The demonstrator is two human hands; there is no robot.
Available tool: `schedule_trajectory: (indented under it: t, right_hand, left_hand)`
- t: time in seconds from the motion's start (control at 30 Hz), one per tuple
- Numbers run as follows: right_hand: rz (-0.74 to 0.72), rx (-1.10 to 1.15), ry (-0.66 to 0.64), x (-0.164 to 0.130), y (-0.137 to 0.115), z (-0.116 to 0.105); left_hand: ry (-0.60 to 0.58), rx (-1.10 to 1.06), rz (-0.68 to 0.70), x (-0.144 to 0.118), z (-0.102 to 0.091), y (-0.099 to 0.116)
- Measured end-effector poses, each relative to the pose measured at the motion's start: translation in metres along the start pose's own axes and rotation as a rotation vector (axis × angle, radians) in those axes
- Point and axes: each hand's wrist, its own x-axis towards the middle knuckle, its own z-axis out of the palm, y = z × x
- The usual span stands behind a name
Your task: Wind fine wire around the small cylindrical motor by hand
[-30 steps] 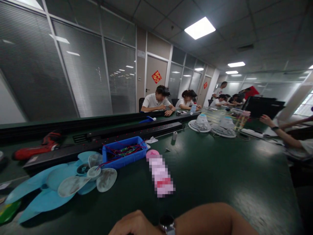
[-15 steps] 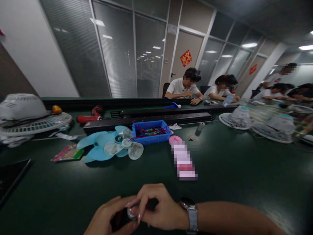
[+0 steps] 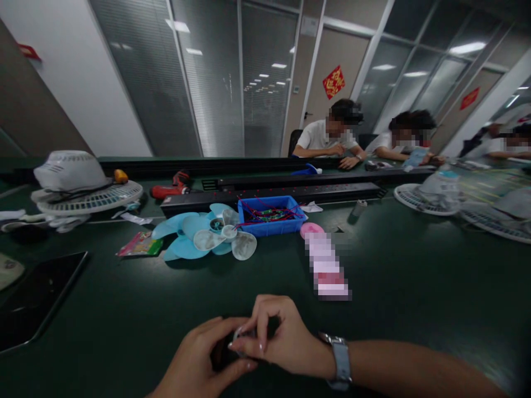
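Note:
My left hand [image 3: 199, 359] cups a small dark part [image 3: 222, 354] low at the front edge of the dark green table [image 3: 415, 287]. My right hand [image 3: 282, 337], with a watch on its wrist, pinches a small round silvery piece [image 3: 239, 333] on top of that part. Both hands touch each other around it. Most of the part is hidden by my fingers.
Beyond my hands lie a pink bottle [image 3: 326, 260], blue fan blades [image 3: 194, 235] with a clear fan blade [image 3: 232, 243], and a blue bin of wired parts [image 3: 271, 215]. A white fan grille [image 3: 83, 188] and a red power tool [image 3: 170, 188] sit left; a dark tablet [image 3: 37, 298] near left. Other people sit across.
The view has swung left and down, bringing both my hands into sight. My right fingers have shifted slightly on the silvery piece held over the dark part.

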Motion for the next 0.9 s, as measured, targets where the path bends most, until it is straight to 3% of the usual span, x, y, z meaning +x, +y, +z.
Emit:
schedule_trajectory:
  t: [0.33,0.57,0.7,0.8,0.9]
  right_hand:
    - [0.140,-0.032,-0.025,0.000,-0.004,-0.004]
    - [-0.111,-0.199,-0.110,-0.003,-0.011,-0.012]
    - [-0.167,-0.234,-0.138,-0.003,-0.016,-0.011]
    - [-0.128,-0.177,-0.115,-0.001,-0.020,-0.011]
    - [0.045,-0.072,-0.023,0.004,-0.020,-0.014]
  left_hand:
    - [-0.003,0.055,-0.009,0.000,0.001,-0.003]
    - [-0.005,0.037,0.037,0.000,0.000,-0.004]
    - [-0.011,0.042,0.044,0.001,0.000,-0.002]
    - [-0.012,0.067,0.019,0.000,0.001,-0.004]
    - [-0.003,0.108,0.000,-0.002,0.002,-0.007]
